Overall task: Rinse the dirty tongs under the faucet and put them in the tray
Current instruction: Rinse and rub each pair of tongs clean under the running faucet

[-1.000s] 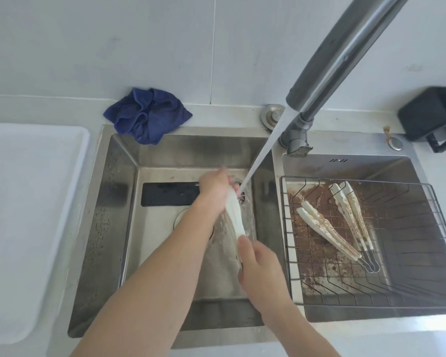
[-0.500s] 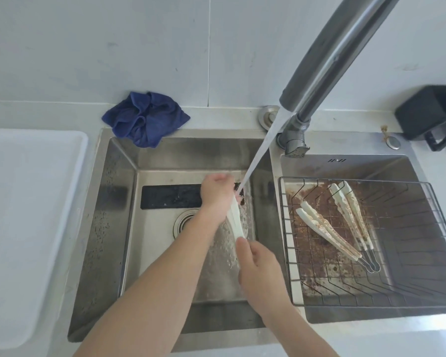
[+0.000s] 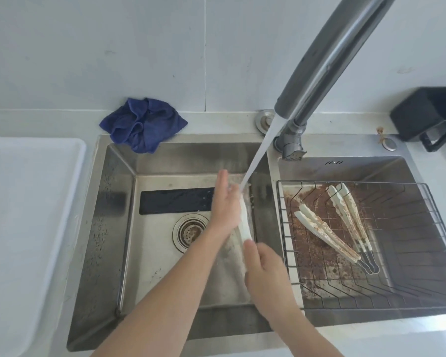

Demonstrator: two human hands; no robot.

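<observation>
A pair of white tongs (image 3: 245,222) is held over the left sink basin (image 3: 155,253), its far end under the water stream running from the grey faucet (image 3: 319,60). My right hand (image 3: 265,276) grips the near end of the tongs. Against the far end lies my left hand (image 3: 225,202), its fingers straight under the stream. Two more pairs of dirty tongs (image 3: 327,235), speckled brown, lie in the wire rack (image 3: 422,302) over the right basin. The white tray (image 3: 23,228) sits on the counter at the left.
A crumpled blue cloth (image 3: 142,124) lies on the sink's back edge. A black mug (image 3: 428,114) stands at the back right. The drain (image 3: 189,231) is in the left basin. Brown residue covers the right basin floor under the rack.
My left hand's fingers have straightened along the far end of the tongs. Both hands stay under the stream, and the view has shifted slightly.
</observation>
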